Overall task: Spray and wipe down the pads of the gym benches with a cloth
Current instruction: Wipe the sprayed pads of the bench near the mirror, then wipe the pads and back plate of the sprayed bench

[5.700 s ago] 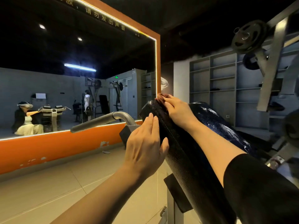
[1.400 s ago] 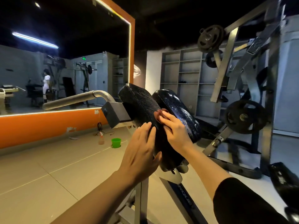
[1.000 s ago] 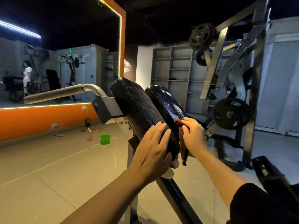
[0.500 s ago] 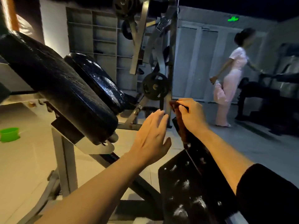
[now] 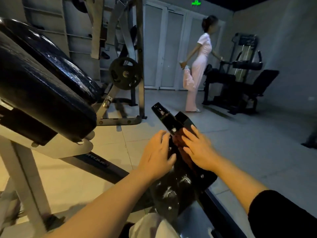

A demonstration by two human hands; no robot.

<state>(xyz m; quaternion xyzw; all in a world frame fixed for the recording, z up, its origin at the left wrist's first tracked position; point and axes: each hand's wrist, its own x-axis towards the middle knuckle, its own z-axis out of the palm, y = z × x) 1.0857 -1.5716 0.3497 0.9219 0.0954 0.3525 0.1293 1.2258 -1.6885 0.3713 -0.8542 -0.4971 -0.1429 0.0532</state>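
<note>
black vinyl, wet and shining: the big angled pad (image 5: 39,86) fills the left of the room, tilted on its pale steel frame (image 5: 25,162), with a second glossy pad (image 5: 68,69) just behind it, beaded with spray. past those, a grey plate-loaded machine (image 5: 127,40) with a black weight plate (image 5: 125,73) hung low on its arm. far right, a black seated machine (image 5: 240,86) against the grey wall; a person in pale pink (image 5: 199,66) stands beside it on one leg, one hand on the machine. green exit sign (image 5: 196,2) above the doors.

nearer, low centre: a small black seat pad (image 5: 173,188), sloping up and away, flecked with white spray foam. its narrow black upper part (image 5: 164,115) sticks out past the hands.

left hand (image 5: 157,155) lies flat on the left side of the seat pad, fingers spread and fairly straight, gripping nothing. right hand (image 5: 197,148) lies on the right side, fingers extended, pressing a dark reddish cloth (image 5: 178,140) down on the pad; the cloth shows between the two hands, mostly under the right palm. whether the thumb hooks the cloth, cannot tell. black sleeve (image 5: 281,213) on the right arm; left forearm bare.
</note>
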